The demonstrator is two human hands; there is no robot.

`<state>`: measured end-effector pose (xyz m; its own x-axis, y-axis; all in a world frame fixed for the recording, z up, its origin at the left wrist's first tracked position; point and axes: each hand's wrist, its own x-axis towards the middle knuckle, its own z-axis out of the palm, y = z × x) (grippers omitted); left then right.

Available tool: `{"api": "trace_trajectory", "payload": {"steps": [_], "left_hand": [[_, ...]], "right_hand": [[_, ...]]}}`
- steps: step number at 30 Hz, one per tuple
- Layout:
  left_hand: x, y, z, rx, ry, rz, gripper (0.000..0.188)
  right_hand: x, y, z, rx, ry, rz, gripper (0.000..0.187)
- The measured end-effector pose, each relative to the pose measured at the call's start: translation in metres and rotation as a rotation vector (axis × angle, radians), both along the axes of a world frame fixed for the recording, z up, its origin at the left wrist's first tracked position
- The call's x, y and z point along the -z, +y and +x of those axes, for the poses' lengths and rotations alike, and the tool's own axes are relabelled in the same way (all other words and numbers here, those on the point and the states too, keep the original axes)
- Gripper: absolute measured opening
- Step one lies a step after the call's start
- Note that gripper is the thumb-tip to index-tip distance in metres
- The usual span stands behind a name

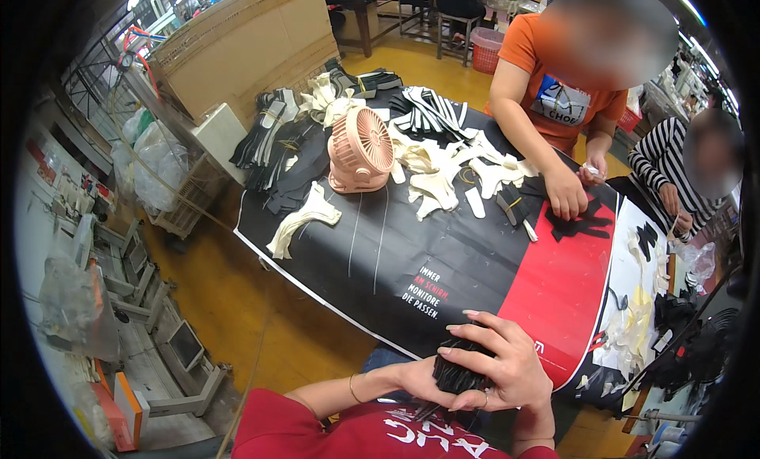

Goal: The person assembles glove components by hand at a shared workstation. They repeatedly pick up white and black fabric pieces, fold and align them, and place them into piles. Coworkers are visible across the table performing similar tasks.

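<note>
Close to my chest, at the near edge of the table, both hands are closed around a thick stack of black fabric pieces [457, 372]. My left hand [419, 382] grips the stack from its left side, thumb side hidden behind it. Over the top and right side lies my right hand [511, 362], fingers curved across it and thumb along its near side. Many layered edges of the stack show between the hands; its underside is hidden.
A black and red mat covers the table [380, 257]. On it stand a pink fan [360, 152], cream fabric pieces [305, 218] and black-and-white strip bundles [431, 115]. Across, a person in orange [546, 103] handles black pieces [578, 221]. Another in stripes [665, 162] works at right.
</note>
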<state>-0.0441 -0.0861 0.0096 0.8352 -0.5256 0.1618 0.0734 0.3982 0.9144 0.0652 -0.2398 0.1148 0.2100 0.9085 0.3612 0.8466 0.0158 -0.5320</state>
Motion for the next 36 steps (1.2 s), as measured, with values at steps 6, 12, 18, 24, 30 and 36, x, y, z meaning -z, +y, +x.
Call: {"api": "trace_trajectory", "payload": {"steps": [6,12,18,24,30,36], "left_hand": [[0.004,0.014,-0.010,-0.074,0.272,-0.379,0.034],[-0.002,0.047,-0.024,-0.197,0.246,-0.304,0.038],[0.009,0.068,-0.048,-0.343,0.230,-0.187,0.050],[0.013,0.068,-0.045,-0.369,0.205,-0.130,0.048],[0.007,0.061,-0.031,-0.293,0.159,-0.119,0.045],[0.007,0.052,-0.033,-0.276,0.205,-0.121,0.043]], "right_hand": [[0.030,0.046,0.075,0.163,0.543,0.097,0.037],[0.107,0.147,0.205,0.720,-0.229,-0.028,0.021],[0.143,0.168,0.220,0.843,-0.303,-0.128,0.015],[0.143,0.168,0.233,0.802,-0.337,-0.149,0.018],[0.140,0.164,0.228,0.756,-0.408,-0.227,0.026],[0.136,0.165,0.227,0.736,-0.220,-0.084,0.022]]}}
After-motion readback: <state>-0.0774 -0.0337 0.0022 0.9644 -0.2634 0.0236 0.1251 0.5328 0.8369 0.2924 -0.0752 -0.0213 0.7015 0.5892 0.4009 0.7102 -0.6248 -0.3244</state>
